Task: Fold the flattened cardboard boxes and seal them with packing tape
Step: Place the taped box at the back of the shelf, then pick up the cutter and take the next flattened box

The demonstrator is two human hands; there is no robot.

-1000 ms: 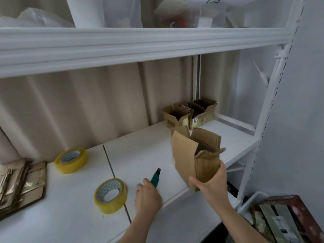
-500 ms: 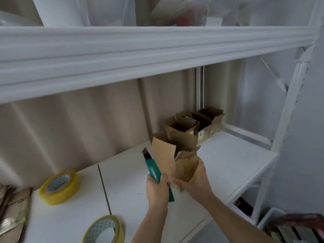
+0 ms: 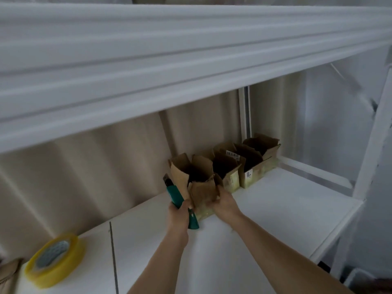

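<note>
Setting a third taped, open-topped cardboard box beside two finished boxes, the right hand grips it while the left hand clutches a green box cutter; flattened stock remains.

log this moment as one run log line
left hand: grips green utility knife | right hand: holds small open brown cardboard box on white shelf

White metal shelf under a thick white upper shelf; beige corrugated wall behind, dim light
</note>
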